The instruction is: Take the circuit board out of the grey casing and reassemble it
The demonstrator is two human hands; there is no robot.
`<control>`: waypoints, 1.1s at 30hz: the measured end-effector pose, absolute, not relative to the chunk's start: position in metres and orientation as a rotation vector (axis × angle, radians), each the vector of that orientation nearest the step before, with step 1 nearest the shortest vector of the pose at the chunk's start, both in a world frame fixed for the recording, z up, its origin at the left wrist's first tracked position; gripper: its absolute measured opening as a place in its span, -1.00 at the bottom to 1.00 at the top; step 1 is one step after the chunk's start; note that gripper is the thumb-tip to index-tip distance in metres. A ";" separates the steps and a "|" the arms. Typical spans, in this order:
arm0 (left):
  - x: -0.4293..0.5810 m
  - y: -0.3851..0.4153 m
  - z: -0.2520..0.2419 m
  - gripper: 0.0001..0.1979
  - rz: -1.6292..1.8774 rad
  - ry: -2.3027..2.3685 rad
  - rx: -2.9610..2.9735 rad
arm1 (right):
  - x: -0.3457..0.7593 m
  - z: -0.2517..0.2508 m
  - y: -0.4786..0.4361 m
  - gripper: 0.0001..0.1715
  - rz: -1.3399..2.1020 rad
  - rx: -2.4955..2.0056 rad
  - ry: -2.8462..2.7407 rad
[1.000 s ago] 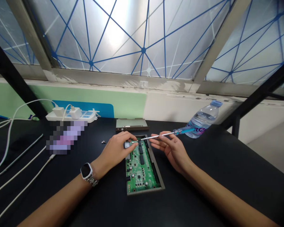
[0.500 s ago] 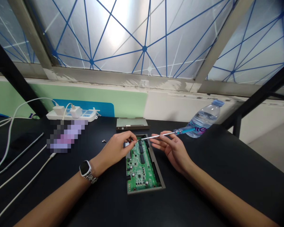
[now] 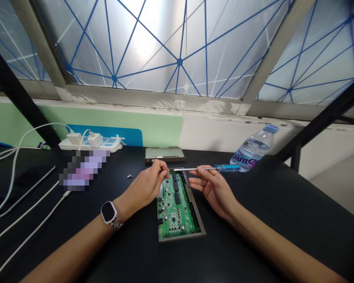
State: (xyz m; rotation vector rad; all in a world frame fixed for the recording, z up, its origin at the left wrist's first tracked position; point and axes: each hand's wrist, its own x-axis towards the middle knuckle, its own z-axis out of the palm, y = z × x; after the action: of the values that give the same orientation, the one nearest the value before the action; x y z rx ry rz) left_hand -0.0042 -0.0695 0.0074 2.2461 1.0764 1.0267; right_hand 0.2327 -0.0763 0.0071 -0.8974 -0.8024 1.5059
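My right hand (image 3: 214, 186) holds a screwdriver (image 3: 228, 168) by its metal shaft, between thumb and fingers. The blue clear handle points right, and the shaft lies nearly level over the far end of a green circuit board (image 3: 172, 212). At the screwdriver's tip, the thumb and fingertips of my left hand (image 3: 149, 181) are pinched together. Whatever they pinch is too small to make out. The board sits in a grey metal frame (image 3: 199, 220) flat on the table, partly covered by my left fingers.
Several small screws (image 3: 129, 176) lie left of my left hand. Behind the board rests a metal cover (image 3: 165, 154). A water bottle (image 3: 253, 149) stands at the right. A power strip (image 3: 106, 145) with white cables and a blurred-out phone-like object (image 3: 84, 173) are on the left.
The screwdriver has turned closer to level and its tip has shifted slightly left and up. My left fingertips have moved a little left with it.
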 end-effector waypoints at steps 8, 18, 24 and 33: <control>-0.060 -0.049 0.035 -0.86 0.889 1.215 2.454 | 0.239 0.008 -0.073 -0.68 1.407 -0.937 -0.904; -0.119 -0.035 0.016 -0.83 0.493 1.509 2.322 | 0.235 0.004 -0.076 -0.69 1.391 -0.946 -1.054; -0.115 -0.034 0.013 -0.84 0.509 1.576 2.313 | 0.234 0.000 -0.078 -0.71 1.393 -0.941 -1.138; -0.112 -0.035 0.009 -0.71 0.468 1.551 2.212 | 0.234 0.000 -0.079 -0.69 1.371 -0.923 -1.179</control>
State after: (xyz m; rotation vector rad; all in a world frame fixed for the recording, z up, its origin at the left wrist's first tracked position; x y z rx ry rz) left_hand -0.1117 -0.0354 0.0091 2.2117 1.5506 0.4680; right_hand 0.2336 -0.0793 0.0003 -0.9234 -1.1793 1.3708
